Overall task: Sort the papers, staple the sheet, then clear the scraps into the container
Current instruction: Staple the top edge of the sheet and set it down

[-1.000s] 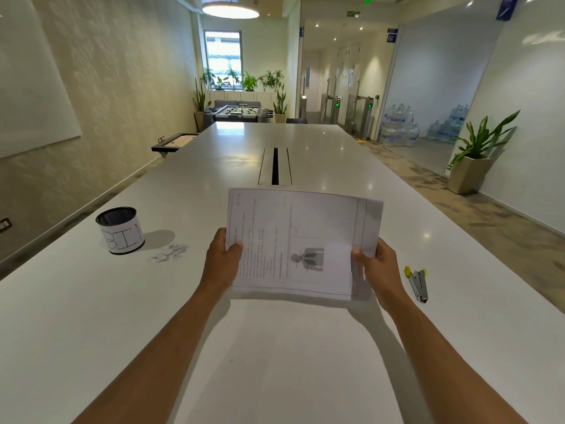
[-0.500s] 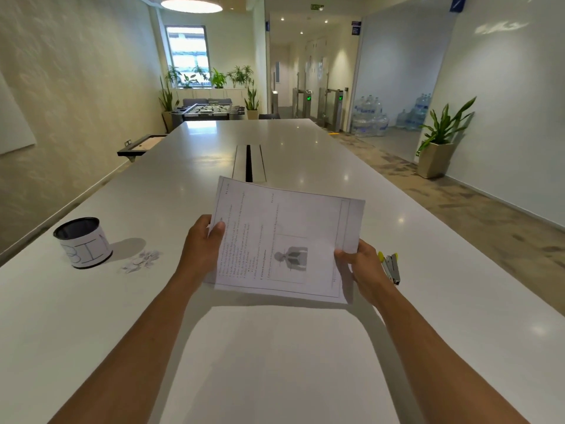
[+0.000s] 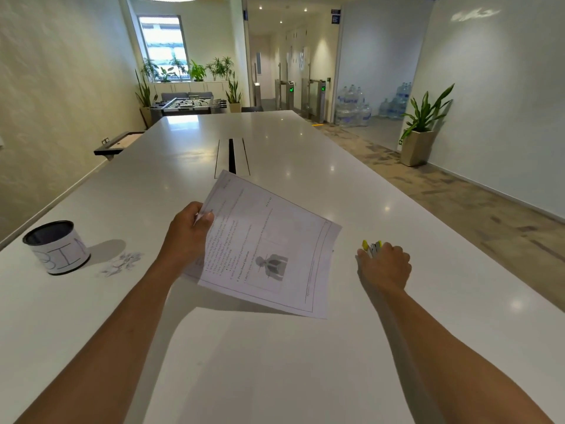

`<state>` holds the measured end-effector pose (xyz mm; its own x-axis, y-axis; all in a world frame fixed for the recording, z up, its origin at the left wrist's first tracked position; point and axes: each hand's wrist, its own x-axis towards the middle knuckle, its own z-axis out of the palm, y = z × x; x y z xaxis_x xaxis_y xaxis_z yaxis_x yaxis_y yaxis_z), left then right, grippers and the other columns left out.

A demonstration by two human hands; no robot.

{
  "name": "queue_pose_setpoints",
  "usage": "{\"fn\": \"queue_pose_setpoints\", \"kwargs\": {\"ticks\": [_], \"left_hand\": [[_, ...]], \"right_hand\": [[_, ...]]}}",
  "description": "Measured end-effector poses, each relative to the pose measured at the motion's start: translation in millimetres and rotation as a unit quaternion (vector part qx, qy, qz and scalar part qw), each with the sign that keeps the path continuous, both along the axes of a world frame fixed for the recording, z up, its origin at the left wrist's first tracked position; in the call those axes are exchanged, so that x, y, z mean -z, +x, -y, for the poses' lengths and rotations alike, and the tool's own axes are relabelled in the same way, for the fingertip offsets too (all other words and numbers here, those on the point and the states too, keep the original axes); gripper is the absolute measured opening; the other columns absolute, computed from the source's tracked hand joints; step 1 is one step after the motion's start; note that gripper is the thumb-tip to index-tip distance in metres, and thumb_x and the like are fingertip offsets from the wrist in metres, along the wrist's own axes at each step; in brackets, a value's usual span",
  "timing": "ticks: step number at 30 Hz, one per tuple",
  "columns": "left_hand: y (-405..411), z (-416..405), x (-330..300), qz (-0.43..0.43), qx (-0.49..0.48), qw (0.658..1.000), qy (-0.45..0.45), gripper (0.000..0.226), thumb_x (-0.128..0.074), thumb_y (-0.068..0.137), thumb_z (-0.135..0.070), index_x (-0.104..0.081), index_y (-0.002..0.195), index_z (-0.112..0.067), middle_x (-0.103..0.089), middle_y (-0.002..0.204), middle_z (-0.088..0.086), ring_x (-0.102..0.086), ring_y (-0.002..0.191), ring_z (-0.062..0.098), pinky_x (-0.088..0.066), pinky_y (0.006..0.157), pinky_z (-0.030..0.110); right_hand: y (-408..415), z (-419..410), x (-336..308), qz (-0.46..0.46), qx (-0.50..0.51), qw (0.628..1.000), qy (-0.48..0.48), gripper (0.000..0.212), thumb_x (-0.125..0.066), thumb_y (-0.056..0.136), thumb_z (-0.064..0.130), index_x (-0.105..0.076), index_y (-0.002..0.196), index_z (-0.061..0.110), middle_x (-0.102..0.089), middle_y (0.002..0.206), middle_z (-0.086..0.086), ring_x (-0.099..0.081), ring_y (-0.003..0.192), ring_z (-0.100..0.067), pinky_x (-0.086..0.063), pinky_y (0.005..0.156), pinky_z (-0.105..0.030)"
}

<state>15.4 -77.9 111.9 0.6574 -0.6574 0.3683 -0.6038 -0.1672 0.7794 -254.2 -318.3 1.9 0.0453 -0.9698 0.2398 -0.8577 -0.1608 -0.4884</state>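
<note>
My left hand [image 3: 187, 237] pinches the left edge of the printed papers [image 3: 269, 246] and holds them tilted above the white table [image 3: 275, 362]. My right hand [image 3: 383, 266] lies on the table to the right, fingers curled over the stapler [image 3: 372, 248], whose yellow tip and grey body stick out past the knuckles. At the left stands a small dark container [image 3: 56, 246] wrapped in white paper marked "BIN". Beside it lies a little heap of paper scraps [image 3: 122, 263].
A cable slot [image 3: 231, 156] runs down the table's middle beyond the papers. The table's right edge drops to a carpeted floor with a potted plant [image 3: 423, 130] by the wall. A small dark side table [image 3: 117, 143] stands off the left edge.
My right hand has let go of the papers and moved right onto the stapler. The papers now hang from my left hand alone and have turned clockwise.
</note>
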Motion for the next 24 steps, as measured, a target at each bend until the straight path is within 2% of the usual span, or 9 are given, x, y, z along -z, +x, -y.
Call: {"fn": "queue_pose_setpoints", "kwargs": {"ticks": [3, 8, 10, 13, 15, 17, 19, 21, 24], "left_hand": [[5, 0, -6, 0.011, 0.018, 1.0, 0.016, 0.015, -0.045, 0.1, -0.023, -0.053, 0.093, -0.013, -0.056, 0.075, 0.002, -0.053, 0.064, 0.016, -0.037, 0.056, 0.026], [13, -2, -14, 0.044, 0.017, 0.998, 0.044, 0.018, -0.045, 0.099, -0.024, -0.055, 0.092, -0.01, -0.057, 0.074, 0.002, -0.052, 0.064, 0.018, -0.038, 0.058, 0.03], [15, -2, -15, 0.045, 0.016, 0.997, 0.053, 0.019, -0.045, 0.1, -0.024, -0.055, 0.092, -0.011, -0.058, 0.076, 0.005, -0.053, 0.066, 0.02, -0.038, 0.058, 0.031], [15, -2, -18, 0.06, 0.016, 0.996, 0.07, 0.017, -0.044, 0.1, -0.024, -0.054, 0.091, -0.013, -0.057, 0.076, 0.002, -0.052, 0.065, 0.019, -0.038, 0.057, 0.03], [14, -2, -23, 0.07, 0.015, 0.995, 0.074, 0.017, -0.043, 0.1, -0.024, -0.053, 0.091, -0.013, -0.056, 0.074, -0.001, -0.052, 0.065, 0.017, -0.038, 0.056, 0.029], [15, -1, -28, 0.073, 0.013, 0.995, 0.072, 0.017, -0.043, 0.1, -0.024, -0.053, 0.092, -0.013, -0.056, 0.074, -0.003, -0.053, 0.065, 0.015, -0.038, 0.056, 0.028], [15, -1, -34, 0.075, 0.013, 0.994, 0.076, 0.018, -0.043, 0.1, -0.026, -0.053, 0.094, -0.012, -0.057, 0.076, -0.003, -0.054, 0.066, 0.014, -0.039, 0.056, 0.028], [16, -2, -39, 0.082, 0.024, 0.993, 0.084, 0.02, -0.044, 0.1, -0.028, -0.054, 0.096, -0.012, -0.059, 0.078, -0.003, -0.056, 0.068, 0.014, -0.04, 0.057, 0.028], [15, -4, -46, 0.086, 0.051, 0.99, 0.096, 0.019, -0.045, 0.1, -0.029, -0.054, 0.093, -0.014, -0.059, 0.077, -0.005, -0.056, 0.069, 0.013, -0.041, 0.057, 0.027]], "right_hand": [[0, 10, 3, -0.04, -0.017, 0.999, 0.013, 0.05, -0.055, 0.088, 0.047, -0.059, 0.111, 0.003, -0.056, 0.116, -0.018, -0.049, 0.112, -0.036, -0.041, 0.093, -0.043], [4, 21, -8, -0.033, -0.026, 0.996, 0.076, 0.031, -0.053, 0.091, 0.025, -0.058, 0.11, 0.001, -0.055, 0.117, -0.019, -0.051, 0.111, -0.037, -0.043, 0.089, -0.042], [7, 23, -8, 0.011, -0.033, 0.996, 0.084, 0.029, -0.054, 0.089, 0.024, -0.059, 0.105, 0.0, -0.059, 0.112, -0.02, -0.054, 0.106, -0.038, -0.046, 0.087, -0.041], [13, 23, -15, 0.132, -0.076, 0.983, 0.106, 0.03, -0.054, 0.092, 0.028, -0.059, 0.105, 0.001, -0.064, 0.105, -0.016, -0.059, 0.102, -0.036, -0.045, 0.081, -0.038], [19, 19, -24, 0.227, -0.118, 0.958, 0.131, 0.028, -0.053, 0.094, 0.03, -0.059, 0.105, 0.005, -0.065, 0.102, -0.012, -0.061, 0.1, -0.033, -0.047, 0.081, -0.04], [25, 10, -37, 0.334, -0.166, 0.913, 0.163, 0.025, -0.053, 0.096, 0.03, -0.057, 0.103, 0.007, -0.068, 0.102, -0.015, -0.065, 0.094, -0.032, -0.052, 0.083, -0.048], [31, -2, -54, 0.414, -0.217, 0.863, 0.19, 0.023, -0.051, 0.098, 0.025, -0.054, 0.107, 0.004, -0.067, 0.098, -0.015, -0.066, 0.086, -0.029, -0.053, 0.081, -0.046], [37, -13, -72, 0.453, -0.265, 0.827, 0.204, 0.023, -0.05, 0.099, 0.021, -0.053, 0.108, 0.0, -0.066, 0.091, -0.014, -0.064, 0.078, -0.026, -0.052, 0.073, -0.039], [46, -28, -95, 0.46, -0.334, 0.798, 0.199, 0.02, -0.05, 0.099, 0.019, -0.054, 0.105, 0.001, -0.063, 0.084, -0.013, -0.06, 0.072, -0.027, -0.049, 0.068, -0.038]]}}
